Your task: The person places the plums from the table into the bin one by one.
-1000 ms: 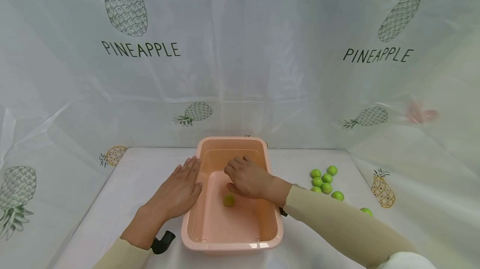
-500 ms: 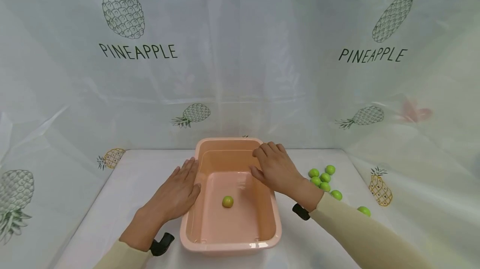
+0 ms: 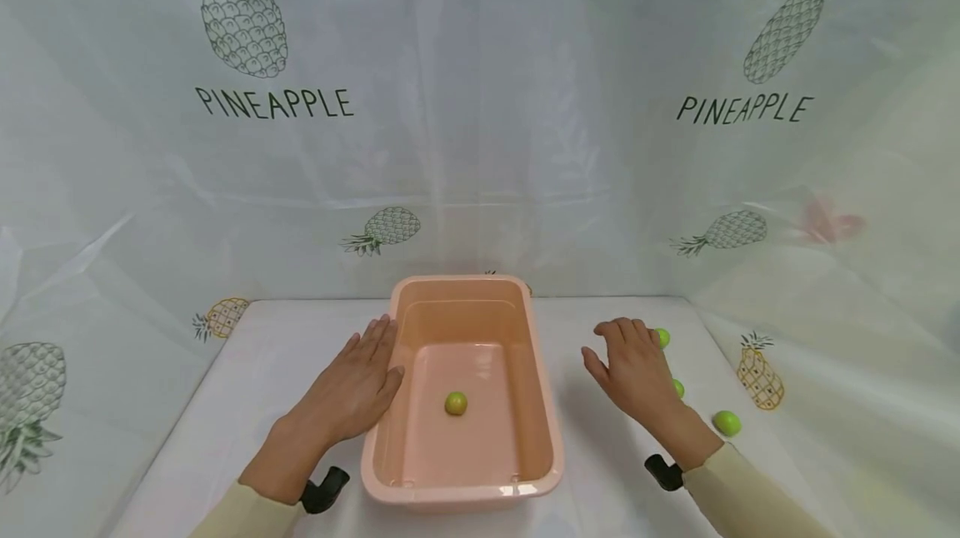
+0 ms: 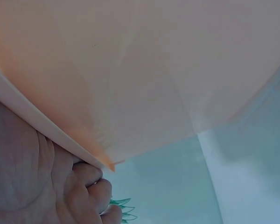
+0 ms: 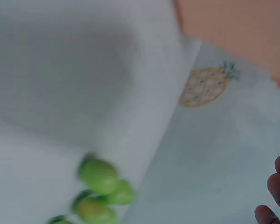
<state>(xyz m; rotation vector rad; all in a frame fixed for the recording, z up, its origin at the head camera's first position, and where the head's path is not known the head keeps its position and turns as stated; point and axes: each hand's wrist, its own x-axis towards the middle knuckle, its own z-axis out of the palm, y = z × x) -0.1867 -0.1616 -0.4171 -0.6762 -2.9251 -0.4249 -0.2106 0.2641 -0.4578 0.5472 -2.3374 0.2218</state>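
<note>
Resting my left hand (image 3: 352, 388) straight-fingered against the pink bin (image 3: 462, 492), one green fruit (image 3: 455, 403) on its floor, I hover my right hand (image 3: 637, 367), spread, near fruits (image 5: 99, 176) on the table (image 3: 592, 471); a careless brush could scatter them.

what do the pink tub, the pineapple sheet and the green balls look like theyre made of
Pink tub: likely moulded plastic, smooth and glossy, with bright highlights on its near rim. Pineapple sheet: probably thin plastic, softly shiny and creased. Green balls: smooth, slightly shiny; fruit or plastic, I can't tell.
</note>
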